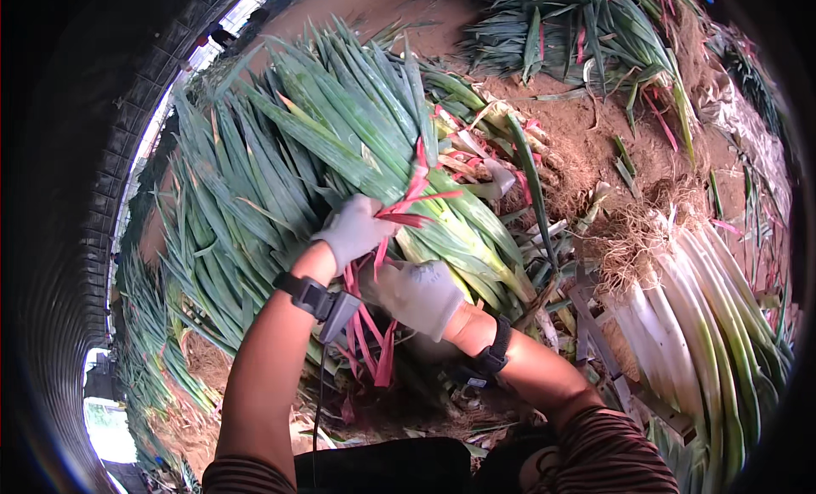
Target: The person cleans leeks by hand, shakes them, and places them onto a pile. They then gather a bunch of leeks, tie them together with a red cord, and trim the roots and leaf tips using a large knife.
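The person was bent over a fat bundle of green onions (340,145), long dark leaves fanned up and to the left, pale stalks running down toward the right. The left hand (353,230), in a pale grey work glove, was pinched tight on a red tying strip (416,196) where it crossed the bundle's waist, and it seemed to be holding the strip taut so the stalks stayed packed together. The right hand (418,297), gloved the same, was pressed against the underside of the bundle with loose red strips (370,341) trailing below it; its fingers curled out of sight, so I could not tell whether it gripped a strip or only steadied the stalks. Each wrist carried a dark band, the left one (316,300) with a small box and a cable hanging from it. To the right lay more onions (705,324), white shanks side by side with tangled roots (633,239) toward the middle, probably laid that way so they could be gathered in turn. A further heap (586,26), already bound with red, lay at the top on bare brown earth (578,133). I saw no package, label or sign; the red strips were the only markers, thin, flat and plain.
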The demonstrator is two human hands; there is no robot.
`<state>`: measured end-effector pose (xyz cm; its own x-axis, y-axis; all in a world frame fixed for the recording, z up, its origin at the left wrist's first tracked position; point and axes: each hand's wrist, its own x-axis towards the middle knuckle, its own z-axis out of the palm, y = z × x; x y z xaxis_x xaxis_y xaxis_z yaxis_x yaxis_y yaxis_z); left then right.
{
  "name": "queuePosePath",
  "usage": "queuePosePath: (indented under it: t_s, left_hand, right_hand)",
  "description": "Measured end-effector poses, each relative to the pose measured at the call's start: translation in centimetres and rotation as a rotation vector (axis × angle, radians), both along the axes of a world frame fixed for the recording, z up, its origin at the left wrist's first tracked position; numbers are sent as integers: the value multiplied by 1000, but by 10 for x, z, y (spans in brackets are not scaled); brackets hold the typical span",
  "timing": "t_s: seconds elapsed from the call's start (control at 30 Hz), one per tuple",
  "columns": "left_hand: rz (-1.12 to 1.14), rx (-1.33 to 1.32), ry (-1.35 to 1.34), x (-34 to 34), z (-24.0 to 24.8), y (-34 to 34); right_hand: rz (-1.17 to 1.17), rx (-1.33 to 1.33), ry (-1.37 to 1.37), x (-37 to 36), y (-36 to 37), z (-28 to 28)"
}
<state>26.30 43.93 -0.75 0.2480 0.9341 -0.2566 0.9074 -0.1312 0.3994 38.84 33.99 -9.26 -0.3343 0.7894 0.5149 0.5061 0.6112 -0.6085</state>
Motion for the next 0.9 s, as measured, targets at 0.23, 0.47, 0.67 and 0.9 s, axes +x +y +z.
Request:
queuePosePath:
  t_s: [0.23, 0.47, 0.67, 0.9]
  left_hand:
    - [238, -247, -539, -2, -10, -1]
    - [234, -84, -648, -7, -28, 9]
    - [-32, 195, 249, 37, -22, 1]
    - [-49, 325, 173, 15, -31, -24]
  right_hand:
    - [-180, -847, 1094, 74, 28, 5]
    - [-44, -1143, 787, 23, 107, 7]
    - [-145, -45, -635, 23, 141, -60]
    - [-317, -446, -114, 27, 128, -49]
